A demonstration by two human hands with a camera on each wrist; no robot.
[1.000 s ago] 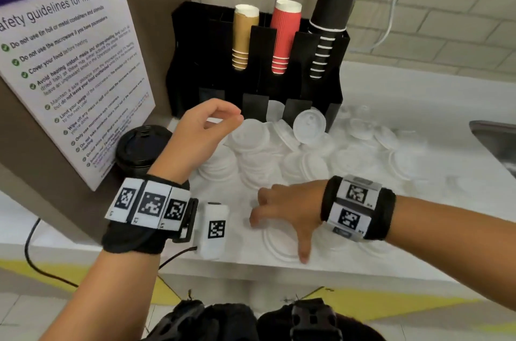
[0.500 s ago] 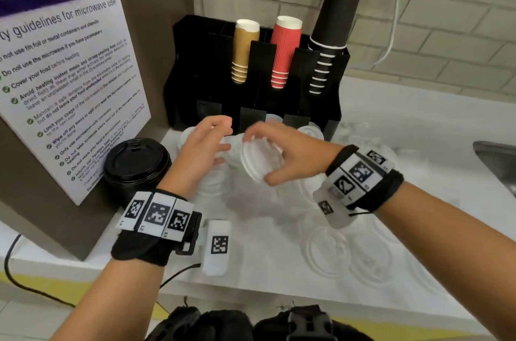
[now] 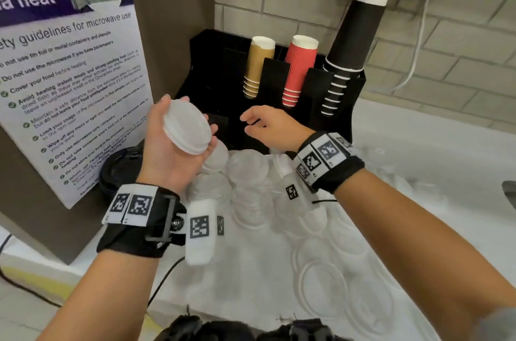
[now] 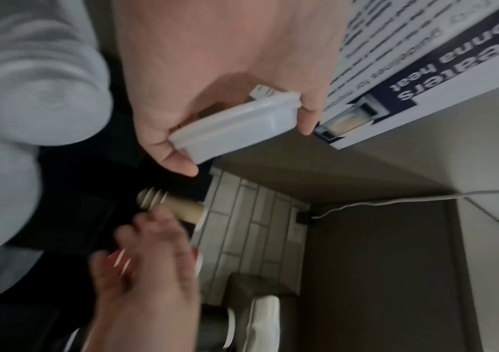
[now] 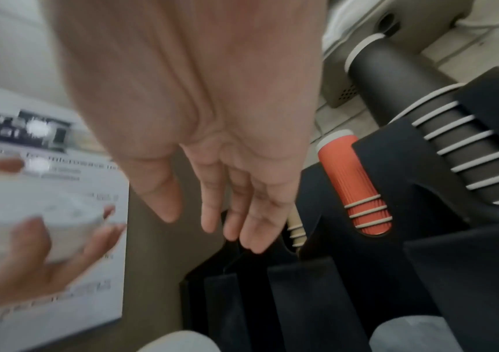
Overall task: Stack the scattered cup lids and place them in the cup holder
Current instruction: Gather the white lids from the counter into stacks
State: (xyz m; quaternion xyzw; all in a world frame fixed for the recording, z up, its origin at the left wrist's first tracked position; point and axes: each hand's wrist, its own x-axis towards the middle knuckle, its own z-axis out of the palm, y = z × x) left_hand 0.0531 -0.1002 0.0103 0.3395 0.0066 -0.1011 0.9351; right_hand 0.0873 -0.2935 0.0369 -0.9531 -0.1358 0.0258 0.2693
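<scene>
White lid held in curled left hand; right hand loose, empty; poster w/ "guidelines for microwave use" seen behind.

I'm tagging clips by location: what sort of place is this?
Probably a shared pantry or self-service drinks counter: a black cup holder with stacked brown, red and black paper cups, a microwave safety poster, and white plastic lids on the counter.

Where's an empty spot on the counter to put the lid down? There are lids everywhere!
The clearest bare patch of counter is at the near edge, between the left wrist and the flat lids on the right. It is crowded in front of the cup holder, where piled lids sit under both hands, left and right.
</scene>
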